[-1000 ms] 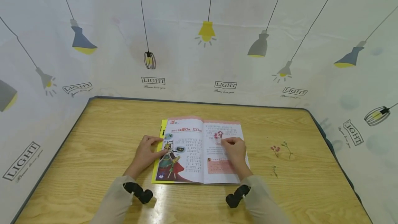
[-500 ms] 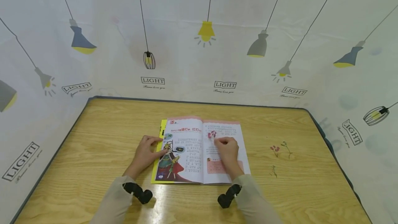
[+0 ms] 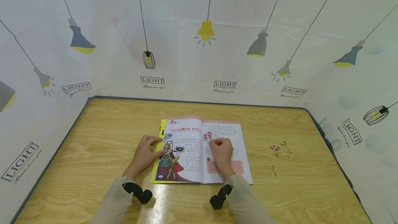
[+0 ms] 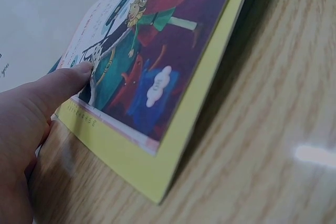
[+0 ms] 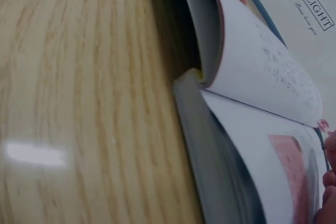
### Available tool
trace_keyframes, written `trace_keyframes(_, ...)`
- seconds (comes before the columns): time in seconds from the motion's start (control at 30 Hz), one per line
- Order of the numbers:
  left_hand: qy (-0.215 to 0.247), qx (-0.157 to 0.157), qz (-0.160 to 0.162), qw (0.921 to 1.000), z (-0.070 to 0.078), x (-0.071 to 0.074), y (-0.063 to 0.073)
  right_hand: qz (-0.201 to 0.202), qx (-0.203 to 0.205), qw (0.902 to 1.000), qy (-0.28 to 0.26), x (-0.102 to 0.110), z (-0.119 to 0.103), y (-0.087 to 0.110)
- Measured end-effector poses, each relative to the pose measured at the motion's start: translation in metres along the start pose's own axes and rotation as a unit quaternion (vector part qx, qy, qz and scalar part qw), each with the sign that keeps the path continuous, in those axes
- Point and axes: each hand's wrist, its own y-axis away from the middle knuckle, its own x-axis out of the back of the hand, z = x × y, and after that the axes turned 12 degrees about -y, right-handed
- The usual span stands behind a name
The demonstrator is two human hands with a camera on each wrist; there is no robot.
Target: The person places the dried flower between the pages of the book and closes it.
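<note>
Right hand [image 5: 328, 203] (right wrist view) partly beyond edge

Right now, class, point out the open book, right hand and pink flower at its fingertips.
Open book [image 3: 203, 155]: head view, centre fold.
Right hand [image 3: 222, 152]: head view, back of hand.
Pink flower [image 3: 207, 136]: head view, blossom.

The right hand [image 3: 222, 151] slides left across the right page [image 3: 243, 149] of the book [image 3: 203, 170], carrying the flower [image 3: 207, 135] in its fingers. A second ago the flower is over the middle of that page; now it is just beside the gutter [image 3: 202, 155]. The sleeve [image 3: 248, 201] and black wrist camera [image 3: 217, 201] shift with it, towards the left edge of the bench [image 3: 109, 130]. The book's near right corner comes into sight, as does the right end of the pink box [image 3: 238, 167], covered at first.
</note>
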Motion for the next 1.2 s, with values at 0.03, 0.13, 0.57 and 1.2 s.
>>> trace_keyframes(0.03,0.001,0.0,0.0,1.0,0.0,0.0,0.0,0.002,0.005,1.0,-0.001,-0.0006,0.0003,0.0008)
trace_keyframes(0.13,0.0,-0.002,0.001,1.0,0.0002,-0.0001,-0.0003,0.008,0.024,0.9997,0.002,-0.0013,0.0008,0.0031)
trace_keyframes(0.57,0.0,-0.01,0.005,0.9999,-0.0005,-0.0004,-0.0006,0.017,0.068,0.9964,0.047,-0.0032,0.0033,0.0066)
trace_keyframes(1.2,0.002,-0.019,0.011,0.9998,0.0002,0.0014,0.0004,0.004,0.086,0.9947,0.057,-0.0049,0.0058,0.0087)
